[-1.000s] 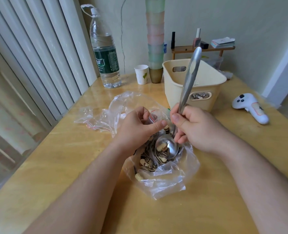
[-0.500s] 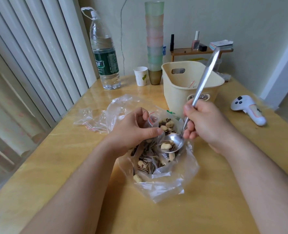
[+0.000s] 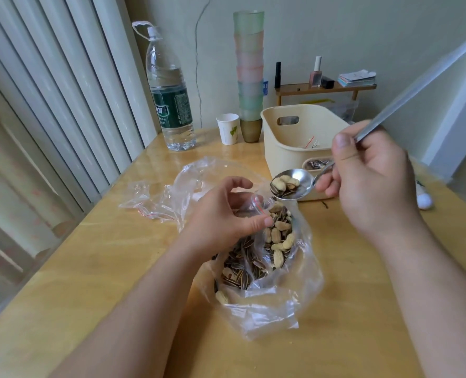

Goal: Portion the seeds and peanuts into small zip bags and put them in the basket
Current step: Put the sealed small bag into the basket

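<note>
A large clear plastic bag (image 3: 275,306) of striped seeds and peanuts (image 3: 256,257) lies open on the wooden table (image 3: 95,268). My left hand (image 3: 221,219) pinches the red-striped mouth of a small zip bag (image 3: 260,205) just above it. My right hand (image 3: 373,184) grips a metal spoon (image 3: 294,184), whose bowl carries peanuts and seeds and hovers right at the small bag's mouth. Behind the spoon stands the cream basket (image 3: 283,137), with seed bags showing inside through its handle slot.
Loose empty zip bags (image 3: 150,203) lie left of the big bag. At the back stand a water bottle (image 3: 170,96), a paper cup (image 3: 228,129), a tall stack of tumblers (image 3: 249,75) and a small wooden shelf (image 3: 324,87). A white controller (image 3: 424,199) lies right, mostly hidden.
My right hand has lifted the spoon out of the big bag, loaded with peanuts and seeds, up and to the right to the small bag's mouth. My left hand stayed on the small bag.
</note>
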### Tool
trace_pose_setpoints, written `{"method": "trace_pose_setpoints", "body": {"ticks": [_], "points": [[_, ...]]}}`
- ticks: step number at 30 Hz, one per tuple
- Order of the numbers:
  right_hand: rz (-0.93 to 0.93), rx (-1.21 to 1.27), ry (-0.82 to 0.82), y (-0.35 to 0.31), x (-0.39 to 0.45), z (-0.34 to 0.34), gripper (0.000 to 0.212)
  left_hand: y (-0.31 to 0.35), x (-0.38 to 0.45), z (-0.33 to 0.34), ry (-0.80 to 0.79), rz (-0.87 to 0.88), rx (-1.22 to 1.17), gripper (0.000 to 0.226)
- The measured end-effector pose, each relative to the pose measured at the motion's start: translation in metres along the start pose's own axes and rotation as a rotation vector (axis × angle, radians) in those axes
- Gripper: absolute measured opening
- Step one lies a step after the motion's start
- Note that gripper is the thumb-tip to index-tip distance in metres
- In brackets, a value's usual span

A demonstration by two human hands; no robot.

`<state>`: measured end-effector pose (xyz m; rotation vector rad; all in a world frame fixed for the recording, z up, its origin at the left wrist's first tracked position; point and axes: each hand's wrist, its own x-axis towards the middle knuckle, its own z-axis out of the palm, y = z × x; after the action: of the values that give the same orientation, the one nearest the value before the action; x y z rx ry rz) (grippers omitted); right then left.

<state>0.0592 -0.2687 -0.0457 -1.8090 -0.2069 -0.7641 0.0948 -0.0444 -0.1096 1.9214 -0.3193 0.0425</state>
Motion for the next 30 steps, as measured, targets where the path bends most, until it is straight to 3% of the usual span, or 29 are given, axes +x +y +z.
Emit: {"method": "trace_pose_setpoints", "body": {"ticks": [4, 9, 18, 22, 27, 30], "points": [[-0.187, -0.212, -0.042, 0.004, -0.007, 0.007, 0.017, 0.001, 0.000, 0.009, 0.091, 0.027, 0.056, 0.074], [-0.402, -0.309, -0.100, 0.007, -0.010, 0.018, 0.024, 0.004, -0.002, 0.018, 0.207, 0.045, 0.094, 0.071], [-0.485, -0.304, -0.129, 0.017, -0.012, 0.027, 0.028, 0.006, -0.004, 0.025, 0.274, 0.026, 0.132, 0.068], [-0.531, -0.296, -0.046, 0.015, -0.013, 0.028, 0.027, 0.008, -0.005, 0.025, 0.282, 0.014, 0.106, 0.067], [-0.367, -0.120, 0.054, 0.005, -0.018, 0.022, 0.020, 0.012, -0.004, 0.015, 0.300, -0.061, -0.075, 0.060], [-0.020, -0.010, -0.139, 0.005, -0.019, 0.024, 0.022, 0.011, -0.001, 0.002, 0.335, -0.115, -0.203, 0.058]]}}
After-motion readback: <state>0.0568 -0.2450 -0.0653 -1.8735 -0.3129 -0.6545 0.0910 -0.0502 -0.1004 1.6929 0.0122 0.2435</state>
